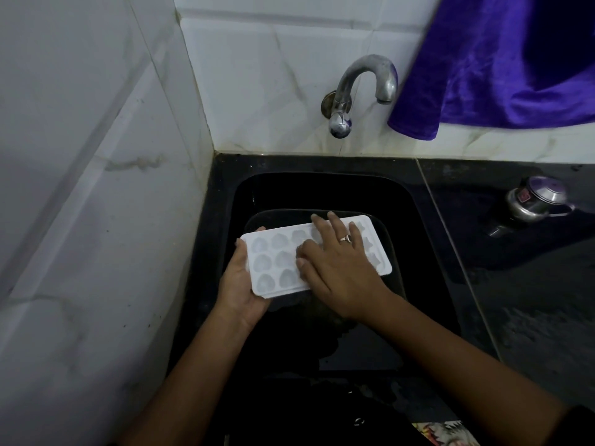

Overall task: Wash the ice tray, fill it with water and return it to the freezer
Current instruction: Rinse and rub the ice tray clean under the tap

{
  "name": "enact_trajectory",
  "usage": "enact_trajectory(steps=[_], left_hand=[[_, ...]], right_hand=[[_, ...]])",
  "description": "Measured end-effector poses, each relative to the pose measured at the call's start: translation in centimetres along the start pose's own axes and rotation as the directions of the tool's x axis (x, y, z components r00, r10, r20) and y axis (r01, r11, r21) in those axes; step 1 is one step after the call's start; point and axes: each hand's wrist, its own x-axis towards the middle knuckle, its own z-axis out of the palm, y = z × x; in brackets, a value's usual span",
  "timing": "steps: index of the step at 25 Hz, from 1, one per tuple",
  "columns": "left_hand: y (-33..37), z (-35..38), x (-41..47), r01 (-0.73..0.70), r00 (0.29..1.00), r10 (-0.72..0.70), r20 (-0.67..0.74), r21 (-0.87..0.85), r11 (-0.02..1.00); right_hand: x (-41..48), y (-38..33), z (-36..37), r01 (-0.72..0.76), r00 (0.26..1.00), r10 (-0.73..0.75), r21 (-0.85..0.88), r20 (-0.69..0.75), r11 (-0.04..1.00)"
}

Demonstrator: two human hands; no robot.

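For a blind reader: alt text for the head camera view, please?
A person holds a white ice tray over a black sink, the left hand gripping its left end and the right hand laid across its compartments. A metal tap curves from the tiled wall above; a purple cloth hangs at upper right.

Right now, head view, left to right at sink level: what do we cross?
Tiled side wall → left hand → ice tray, right hand lying on it → steel pot on the counter.
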Motion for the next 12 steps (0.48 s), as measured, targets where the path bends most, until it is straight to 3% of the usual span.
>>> enact_trajectory(steps=[4,8,12], left_hand=[[0.6,-0.47,0.18,-0.025,1.0,0.025,-0.001,0.0,1.0],[-0.12,-0.25,0.24,0.004,1.0,-0.004,0.004,0.002,1.0],[0.75,-0.46,0.13,-0.032,0.999,0.032,-0.018,-0.011,0.999]], right_hand=[[-0.94,-0.15,0.68,0.084,0.996,-0.083,-0.046,0.029,0.995],[-0.01,-0.28,0.06,0.006,1.0,-0.006,0.001,0.015,1.0],[-0.92,-0.09,0.75,0.082,0.996,-0.081,-0.04,0.03,0.996]])
